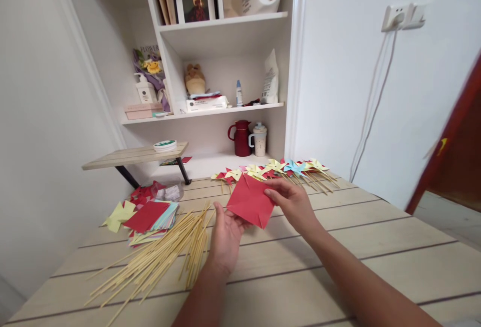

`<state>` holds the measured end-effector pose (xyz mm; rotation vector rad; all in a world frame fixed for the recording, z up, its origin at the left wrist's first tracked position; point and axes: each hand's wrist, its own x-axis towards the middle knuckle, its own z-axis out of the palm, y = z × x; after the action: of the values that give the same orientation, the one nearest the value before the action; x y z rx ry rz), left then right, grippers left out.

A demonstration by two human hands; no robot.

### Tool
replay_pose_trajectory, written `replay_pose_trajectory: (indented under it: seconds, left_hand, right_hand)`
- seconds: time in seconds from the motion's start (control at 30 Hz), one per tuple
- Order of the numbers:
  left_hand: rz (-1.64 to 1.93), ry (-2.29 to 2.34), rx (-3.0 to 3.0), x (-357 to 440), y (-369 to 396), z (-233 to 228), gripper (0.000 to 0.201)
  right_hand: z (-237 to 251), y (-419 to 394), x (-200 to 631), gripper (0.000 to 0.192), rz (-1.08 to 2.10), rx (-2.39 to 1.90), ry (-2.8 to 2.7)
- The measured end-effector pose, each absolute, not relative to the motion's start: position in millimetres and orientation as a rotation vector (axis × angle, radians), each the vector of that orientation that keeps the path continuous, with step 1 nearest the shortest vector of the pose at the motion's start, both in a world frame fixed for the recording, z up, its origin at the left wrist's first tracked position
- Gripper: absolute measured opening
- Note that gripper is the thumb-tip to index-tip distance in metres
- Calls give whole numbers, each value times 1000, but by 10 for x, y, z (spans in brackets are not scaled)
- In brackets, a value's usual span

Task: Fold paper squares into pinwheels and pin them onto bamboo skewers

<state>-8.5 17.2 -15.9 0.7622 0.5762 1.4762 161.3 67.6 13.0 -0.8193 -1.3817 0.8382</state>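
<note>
A red paper square (250,199) is held above the table, turned like a diamond, with slits running in from its corners. My right hand (291,199) pinches its right corner between thumb and fingers. Beneath the lower left edge, my left hand (228,234) supports the sheet, thumb raised beside the left corner and fingers partly hidden under the paper. Just left of that hand lies a loose pile of thin wooden sticks (161,252). Behind the paper, a row of paper pinwheels (276,166) on sticks lies along the table's back edge.
Stacked coloured paper (150,217) and a yellow folded pinwheel shape (119,216) lie at the left. A clear container (171,193) stands behind them, near a small raised stand (137,155). A red jug (241,139) and a cup (259,140) occupy the shelf beyond.
</note>
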Motion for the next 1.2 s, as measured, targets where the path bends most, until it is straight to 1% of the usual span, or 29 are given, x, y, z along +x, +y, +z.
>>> replay_pose_trajectory:
  seconds: [0.17,0.23,0.3,0.47,0.67,0.93,1.2]
  left_hand:
    - [1485,615,891,-48,152,-165,43]
    - [1483,619,913,-35,150,-170,36]
    - [1503,633,904,-30,155,-180,33]
    - [1527,663,898,-43,183,-220,31]
    - [1523,675,927,-47,190,-236,37]
    - [1557,708,916,-41,183,-241,37]
    - [1546,677,941,-46,172,-209,40]
  right_hand:
    - [120,666,1622,23,754,-805,-1444]
    - [112,667,1625,22,752,-799,-1453]
    - [107,668,1626,23,766,-800,-1454]
    - [109,661,1622,23,776,-799,-1447]
    - [116,668,1613,25,762,-803,-1458]
    - [89,684,1617,27,788,-801,-1453]
    - [74,686,1566,33,978,-793,-1380]
